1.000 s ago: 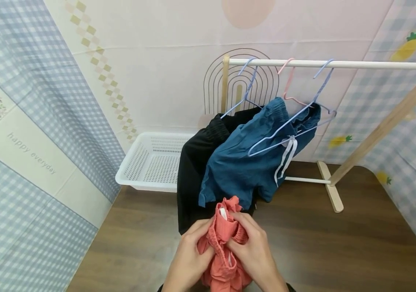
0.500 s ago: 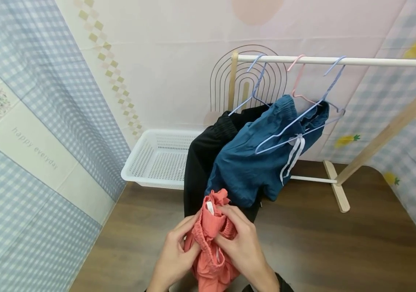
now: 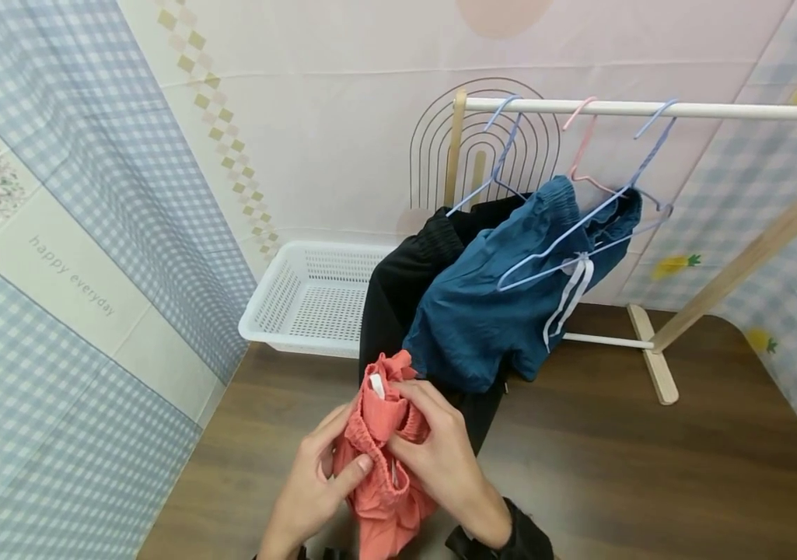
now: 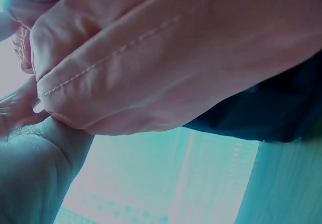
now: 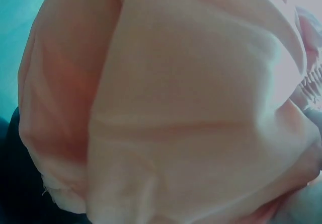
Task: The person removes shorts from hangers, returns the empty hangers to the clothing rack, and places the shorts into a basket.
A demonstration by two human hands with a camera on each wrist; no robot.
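key relation: the coral shorts (image 3: 380,459) sit bunched between our two hands at the 6 o'clock edge of the head view, hanging down over the table (image 3: 650,482); the bundle's long axis runs roughly 12 to 6, with the gathered waistband and a small white tag at the 12 o'clock end.
which hand is nearer: both are on the cloth; the right hand (image 3: 440,459) covers more of it, reaching over the waistband from 4 o'clock, while the left hand (image 3: 314,486) comes in from 8 o'clock.
left hand: fingers curled around the left side of the shorts, thumb pressing into the fabric. it grasps the cloth, not released.
right hand: fingers curled over the elastic top near the tag, pinching the gathered fabric. also grasping the shorts.
wrist views: the left wrist view shows a stitched hem of the shorts (image 4: 166,58) close up, with a bit of palm at 8 o'clock; the right wrist view is filled by pale folds of the same cloth (image 5: 191,118), so we cannot tell finger detail there.
beyond the hands: at 12 o'clock stands a wooden rack (image 3: 650,109); blue shorts (image 3: 496,303) hang on a hanger (image 3: 580,233) just above our bundle, with a black garment (image 3: 398,295) behind them.
basket: a white basket (image 3: 279,299) lies at 11 o'clock from the hands, on the table against the wall.
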